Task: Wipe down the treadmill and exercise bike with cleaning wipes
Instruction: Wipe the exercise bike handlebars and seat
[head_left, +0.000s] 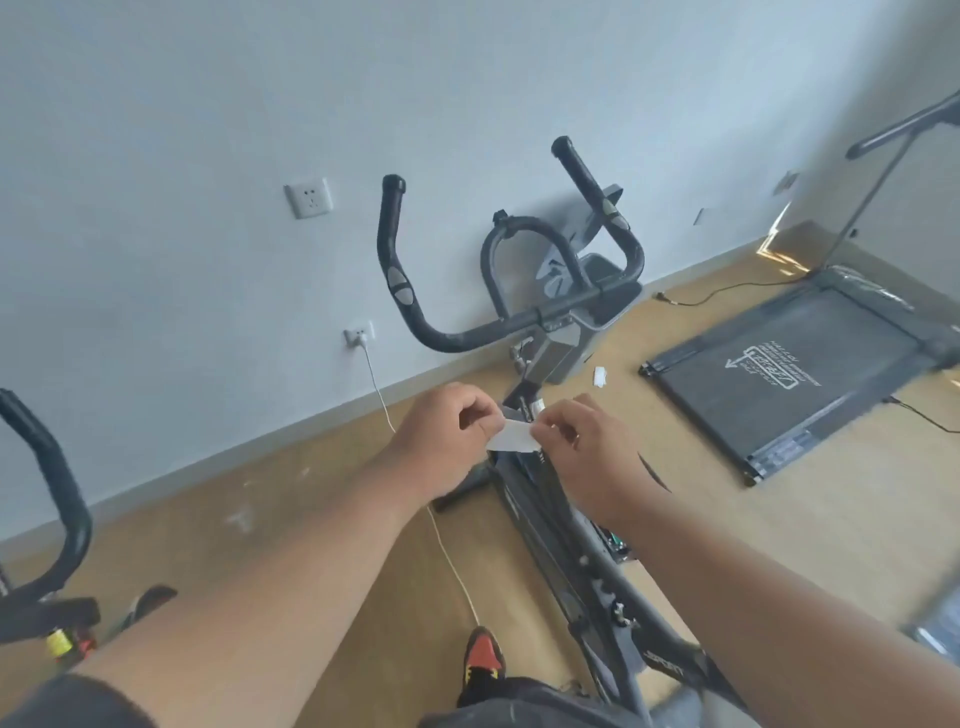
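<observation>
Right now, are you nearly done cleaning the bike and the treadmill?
Can't tell what's already clean. Left hand and right hand pinch a white wipe between them, over the exercise bike. The treadmill sits untouched to the right.

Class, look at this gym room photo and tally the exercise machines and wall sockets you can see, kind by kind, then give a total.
Exercise bikes: 2, the centre bike and a partly visible bike at left
Treadmills: 1, the treadmill
Wall sockets: 2, the upper socket and the lower socket
Total: 5

White arrow sign and unreadable lettering on treadmill (795, 374) belt.
</observation>
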